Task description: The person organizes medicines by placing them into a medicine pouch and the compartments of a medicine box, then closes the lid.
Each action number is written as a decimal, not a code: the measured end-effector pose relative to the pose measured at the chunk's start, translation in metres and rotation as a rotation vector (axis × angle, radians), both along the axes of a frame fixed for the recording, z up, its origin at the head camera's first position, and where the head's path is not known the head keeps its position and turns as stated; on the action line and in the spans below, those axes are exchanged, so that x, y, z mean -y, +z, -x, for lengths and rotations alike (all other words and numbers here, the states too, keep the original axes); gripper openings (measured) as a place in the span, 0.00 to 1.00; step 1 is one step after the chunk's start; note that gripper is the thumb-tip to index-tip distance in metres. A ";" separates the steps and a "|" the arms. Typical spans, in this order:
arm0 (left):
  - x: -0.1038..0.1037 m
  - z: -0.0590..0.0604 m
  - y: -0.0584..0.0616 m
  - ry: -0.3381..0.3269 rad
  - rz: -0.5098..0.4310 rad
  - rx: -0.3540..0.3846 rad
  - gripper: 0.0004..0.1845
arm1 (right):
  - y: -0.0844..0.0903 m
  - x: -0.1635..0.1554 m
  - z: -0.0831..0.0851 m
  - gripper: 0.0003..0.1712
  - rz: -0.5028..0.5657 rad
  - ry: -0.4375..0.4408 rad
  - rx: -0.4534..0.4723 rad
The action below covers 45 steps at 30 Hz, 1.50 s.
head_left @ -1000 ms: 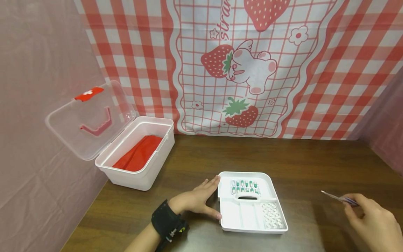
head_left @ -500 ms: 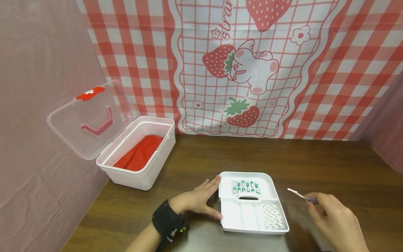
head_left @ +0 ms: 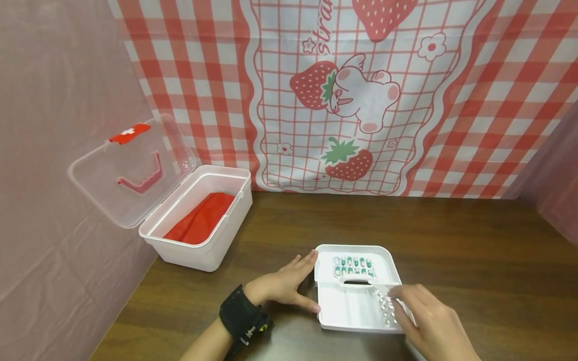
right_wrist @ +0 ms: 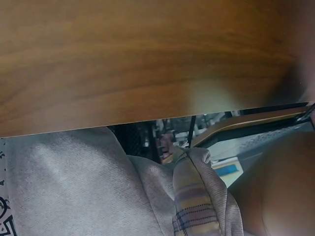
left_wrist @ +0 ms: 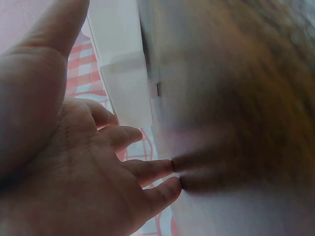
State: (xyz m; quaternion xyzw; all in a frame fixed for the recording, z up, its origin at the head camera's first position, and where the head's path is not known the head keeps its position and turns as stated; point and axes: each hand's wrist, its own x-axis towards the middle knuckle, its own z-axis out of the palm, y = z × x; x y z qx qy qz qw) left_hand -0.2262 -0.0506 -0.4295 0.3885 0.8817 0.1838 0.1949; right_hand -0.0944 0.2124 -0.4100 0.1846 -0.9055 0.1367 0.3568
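A white divided tray [head_left: 331,308] lies flat on the wooden table. My left hand [head_left: 282,288] spreads its fingers along the tray's left side, fingertips at the far corner and thumb at the near part. In the left wrist view, the tray's white side wall [left_wrist: 125,83] rises beside the spread fingers. My right hand [head_left: 426,313] is over the tray's right compartment, its fingertips pinching a thin, shiny blister pack [head_left: 387,308]; the hand hides part of it. A blister of green-and-white capsules [head_left: 353,266] lies in the far compartment.
A white first-aid box [head_left: 226,238] with a red cloth pouch [head_left: 200,218] inside stands at the left. Its clear lid [head_left: 135,170] with a pink handle leans back, open. A strawberry-print checkered cloth [head_left: 316,150] hangs behind the table.
My right hand has moved left from the table's right side to the tray, bringing the thin pack over the right compartment. My left hand has stayed against the tray.
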 end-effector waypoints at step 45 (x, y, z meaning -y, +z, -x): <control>0.003 0.002 -0.002 -0.003 -0.005 0.005 0.60 | -0.032 0.022 0.018 0.13 -0.302 0.292 0.133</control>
